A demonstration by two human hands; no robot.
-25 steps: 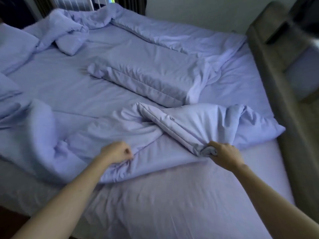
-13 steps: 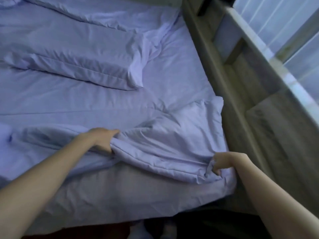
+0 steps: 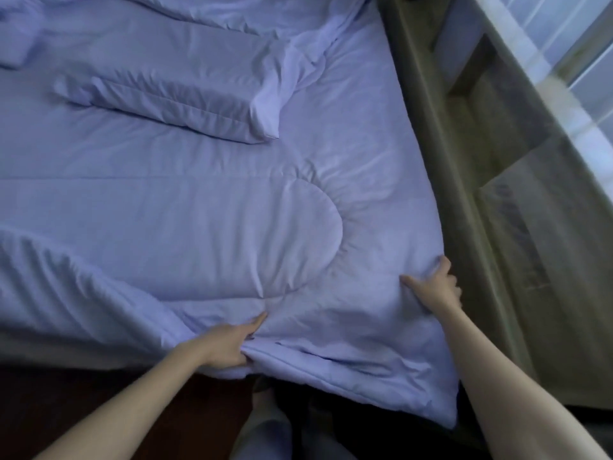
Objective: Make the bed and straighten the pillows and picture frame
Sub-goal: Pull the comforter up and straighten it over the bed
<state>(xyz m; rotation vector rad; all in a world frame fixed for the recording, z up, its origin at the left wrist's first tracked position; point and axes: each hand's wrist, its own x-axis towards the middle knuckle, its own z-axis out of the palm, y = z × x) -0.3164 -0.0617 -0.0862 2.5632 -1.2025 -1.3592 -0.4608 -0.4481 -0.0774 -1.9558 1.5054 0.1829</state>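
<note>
Two hands are holding one duvet [image 3: 298, 227] at the near right corner of the bed [image 3: 66, 351].
The left hand [image 3: 229, 343] is pinching the near hem, fingertips hiding in fabric; the right hand [image 3: 434, 287] is gripping the side, thumb and forefinger spread, other fingers hidden.

Home bedroom: a rumpled lavender quilted duvet [image 3: 199, 210] lay spread out, a matching flat pillow [image 3: 172, 94] on it, beside a grey-brown wooden shelved headboard [image 3: 497, 167] and sheer white curtains [image 3: 564, 31].
</note>
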